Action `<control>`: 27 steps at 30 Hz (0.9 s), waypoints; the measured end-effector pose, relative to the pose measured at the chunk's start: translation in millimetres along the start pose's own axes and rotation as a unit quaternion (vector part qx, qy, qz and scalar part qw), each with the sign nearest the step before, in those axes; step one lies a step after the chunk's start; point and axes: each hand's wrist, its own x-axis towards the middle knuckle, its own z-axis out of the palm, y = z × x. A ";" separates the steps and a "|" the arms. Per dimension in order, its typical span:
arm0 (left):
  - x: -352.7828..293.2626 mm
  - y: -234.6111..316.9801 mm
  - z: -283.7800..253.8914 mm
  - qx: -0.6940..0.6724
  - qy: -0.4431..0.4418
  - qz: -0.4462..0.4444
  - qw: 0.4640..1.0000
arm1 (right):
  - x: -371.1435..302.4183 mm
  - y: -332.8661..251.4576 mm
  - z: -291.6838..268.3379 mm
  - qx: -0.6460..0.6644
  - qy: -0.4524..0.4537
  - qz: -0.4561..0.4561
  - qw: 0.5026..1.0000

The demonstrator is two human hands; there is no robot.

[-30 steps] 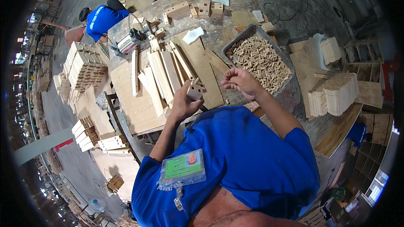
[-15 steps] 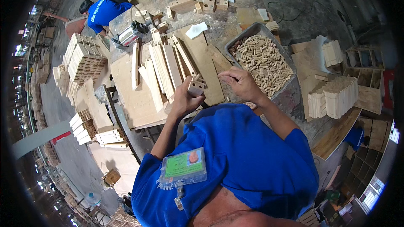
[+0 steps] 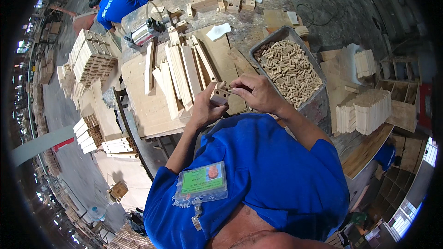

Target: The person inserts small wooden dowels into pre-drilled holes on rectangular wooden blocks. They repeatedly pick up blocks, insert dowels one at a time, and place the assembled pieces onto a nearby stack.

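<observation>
We're watching blue on the shirt (image 3: pixel 286 166), green on the badge (image 3: pixel 196 183), grey on the tray (image 3: pixel 272 39), tan across the dowels (image 3: pixel 288 69); and we spot streaky cream strips (image 3: pixel 174 76), a dark-dotted pale block (image 3: pixel 219 97)!

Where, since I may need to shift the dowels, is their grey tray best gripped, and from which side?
Probably by the rim of the grey tray, near the middle of each long side, coming from above. Its raised walls surround many loose dowels, so opposed holds should help keep it level. The right long side looks easier to reach; the right hand crowds the left one.
</observation>
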 end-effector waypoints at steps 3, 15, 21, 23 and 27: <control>2.0 0.1 -0.8 0.005 -0.008 -0.010 1.000 | 1.3 8.1 6.4 -0.022 0.035 -0.060 0.997; 5.1 -7.9 -3.4 0.019 -0.002 -0.025 0.999 | -73.2 123.0 -10.2 -0.079 -0.028 0.274 0.958; -0.4 -31.2 6.8 -0.001 0.042 -0.026 0.999 | -217.8 155.0 0.9 -0.124 -0.013 0.415 0.901; 4.0 -28.6 2.8 0.008 0.005 -0.073 0.997 | -239.9 157.0 8.2 -0.141 0.039 0.445 0.884; 14.2 -23.1 7.6 0.017 -0.030 -0.040 0.999 | -241.3 160.7 9.1 -0.194 0.125 0.436 0.870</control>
